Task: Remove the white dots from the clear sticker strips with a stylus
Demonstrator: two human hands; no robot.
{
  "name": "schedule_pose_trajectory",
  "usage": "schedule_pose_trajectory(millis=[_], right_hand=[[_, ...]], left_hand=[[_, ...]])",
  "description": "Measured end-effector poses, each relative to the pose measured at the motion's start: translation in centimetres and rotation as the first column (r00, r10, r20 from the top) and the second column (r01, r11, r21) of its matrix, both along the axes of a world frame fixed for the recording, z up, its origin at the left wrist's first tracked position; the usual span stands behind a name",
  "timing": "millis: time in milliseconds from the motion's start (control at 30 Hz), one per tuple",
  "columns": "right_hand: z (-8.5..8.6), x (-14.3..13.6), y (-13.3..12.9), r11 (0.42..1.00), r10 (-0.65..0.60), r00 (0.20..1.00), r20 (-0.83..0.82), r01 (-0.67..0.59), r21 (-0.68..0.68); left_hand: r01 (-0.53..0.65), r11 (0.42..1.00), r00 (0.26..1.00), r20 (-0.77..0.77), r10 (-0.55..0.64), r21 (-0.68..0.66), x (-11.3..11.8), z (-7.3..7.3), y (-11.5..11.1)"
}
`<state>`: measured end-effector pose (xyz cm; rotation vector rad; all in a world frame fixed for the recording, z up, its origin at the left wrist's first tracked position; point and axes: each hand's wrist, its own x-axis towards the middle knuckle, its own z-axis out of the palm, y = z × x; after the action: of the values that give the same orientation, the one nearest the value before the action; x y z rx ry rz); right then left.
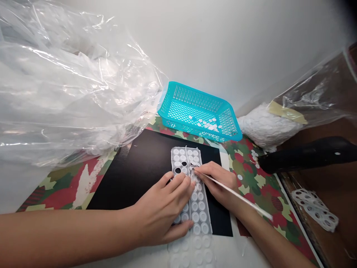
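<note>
A pale moulded sheet carries rows of round white caps and lies flat on a black mat. Near its upper part two holes show black through it. My left hand rests across the sheet's left side, fingers stretched and thumb apart, covering several caps. In a pinch grip, my right hand holds a thin white stick. The stick's front end is at the sheet's upper middle, close to my left fingertips; its exact tip is hard to make out. The sheet's lower end runs past the mat onto a white surface.
Behind the mat stands a turquoise basket with several loose white discs. A large clear plastic bag fills the left. At right are a white-filled bag, a black handle-like object and a strip with holes.
</note>
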<state>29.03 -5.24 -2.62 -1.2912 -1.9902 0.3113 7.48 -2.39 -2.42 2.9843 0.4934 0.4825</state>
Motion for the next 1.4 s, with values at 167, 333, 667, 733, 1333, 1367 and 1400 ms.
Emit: schedule_pose_trajectory(millis=[167,333,667,733,1333,1367,1400], right_hand=[[1.0,0.4,-0.1,0.964,-0.091,0.991,-0.096,0.063,-0.258],[0.9,1.0,-0.1,0.94,-0.137,0.965,-0.224,0.055,-0.337],[0.6,0.7,-0.1,0.948,-0.092,0.982,-0.165,0.036,-0.316],[0.7,0.6,-0.1,0.95,-0.091,0.984,-0.153,0.04,-0.308],[1.3,-0.2,-0.5,0.959,-0.077,0.997,-0.028,0.067,-0.274],[1.3,-0.1,-0.6,0.959,-0.073,0.997,-0.03,0.062,-0.277],[1.3,0.0,-0.5,0.959,-0.067,0.997,-0.034,0.055,-0.278]], left_hand=[[0.023,0.999,0.999,-0.025,-0.022,0.028,-0.3,-0.2,0.0],[0.028,0.999,0.998,-0.055,-0.026,0.032,-0.4,-0.4,0.1],[0.011,0.989,0.997,-0.075,-0.022,-0.146,-0.1,0.0,0.7],[-0.012,0.989,0.998,-0.056,0.004,-0.148,0.0,-0.1,0.5],[-0.014,0.994,0.999,-0.035,0.01,-0.108,0.0,-0.4,0.2],[-0.008,0.995,0.999,-0.044,0.003,-0.104,0.0,-0.3,0.3],[-0.007,0.995,0.999,-0.052,0.002,-0.103,-0.1,-0.2,0.3]])
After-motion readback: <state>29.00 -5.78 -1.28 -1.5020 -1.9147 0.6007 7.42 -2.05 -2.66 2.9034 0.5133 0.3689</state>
